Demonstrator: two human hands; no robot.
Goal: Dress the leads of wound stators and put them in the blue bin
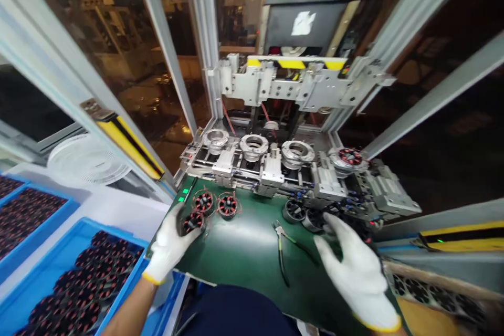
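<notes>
My left hand (171,241), in a white glove, has its thumb and fingers around a copper-wound motor stator (192,222) at the left of the green work surface. Just beyond it lie two more wound stators, one on the left (203,201) and another beside it (228,205), with loose wire ends. My right hand (350,268), gloved too, is open, thumb and fingers apart. Its fingertips are close to a dark unwound stator core (314,219); whether they touch is unclear. Another bare core (294,210) sits to its left. Pliers (280,244) with spread handles lie between my hands.
Across the back runs a machine with several ring-shaped holders (254,147); the rightmost bears a wound stator (350,156). A blue bin (74,228) full of wound stators stands at left. Yellow guards (129,144) line the frame. More cores sit in a box (429,320) at lower right.
</notes>
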